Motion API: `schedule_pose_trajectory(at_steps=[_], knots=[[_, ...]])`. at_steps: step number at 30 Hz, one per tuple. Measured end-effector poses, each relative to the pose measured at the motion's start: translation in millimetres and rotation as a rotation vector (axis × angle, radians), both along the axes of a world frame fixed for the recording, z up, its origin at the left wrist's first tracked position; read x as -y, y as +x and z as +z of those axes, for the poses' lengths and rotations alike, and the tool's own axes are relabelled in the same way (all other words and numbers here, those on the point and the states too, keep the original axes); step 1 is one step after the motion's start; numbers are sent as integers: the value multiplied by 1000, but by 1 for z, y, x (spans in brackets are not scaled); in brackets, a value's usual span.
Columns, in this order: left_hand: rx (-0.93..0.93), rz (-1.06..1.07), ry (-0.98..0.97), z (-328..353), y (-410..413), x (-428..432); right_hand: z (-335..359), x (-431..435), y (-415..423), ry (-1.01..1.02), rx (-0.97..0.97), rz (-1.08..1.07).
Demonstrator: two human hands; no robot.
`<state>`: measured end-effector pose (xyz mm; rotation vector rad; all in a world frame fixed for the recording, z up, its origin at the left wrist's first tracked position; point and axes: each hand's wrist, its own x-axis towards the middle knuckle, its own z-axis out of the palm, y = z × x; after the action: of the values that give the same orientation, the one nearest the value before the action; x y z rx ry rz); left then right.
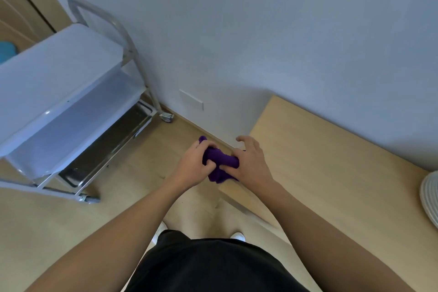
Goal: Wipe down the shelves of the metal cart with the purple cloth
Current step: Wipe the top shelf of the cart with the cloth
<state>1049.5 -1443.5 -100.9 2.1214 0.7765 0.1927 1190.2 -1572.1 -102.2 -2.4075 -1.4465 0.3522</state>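
Indoors, left hand (193,161) and right hand (251,161) gripping purple cloth (219,158), metal cart (59,73), wooden floor (59,232)

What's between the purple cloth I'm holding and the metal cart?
Only bare wooden floor lies between the purple cloth and the metal cart, as the head view shows.

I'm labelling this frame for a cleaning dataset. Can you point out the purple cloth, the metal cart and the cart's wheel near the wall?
purple cloth (221,158): head view, bunched middle of the fabric.
metal cart (59,73): head view, flat of its top shelf.
wheel (167,117): head view, caster at the leg nearest the wall.
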Motion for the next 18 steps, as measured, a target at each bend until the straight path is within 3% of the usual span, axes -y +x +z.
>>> schedule_pose_trajectory(at_steps=[3, 5, 12, 18], knots=[[23, 6, -190, 5, -23, -39, 6, -46, -27, 11, -144, 58], [34, -4, -185, 6, -39, -65, 11, -76, -47, -2, -266, 81], [-114, 48, 307, 2, -126, -164, 18, -179, -104, -35, -274, 328], [-116, 86, 372, 5, -202, -229, 15, -265, -169, -41, -476, 312]])
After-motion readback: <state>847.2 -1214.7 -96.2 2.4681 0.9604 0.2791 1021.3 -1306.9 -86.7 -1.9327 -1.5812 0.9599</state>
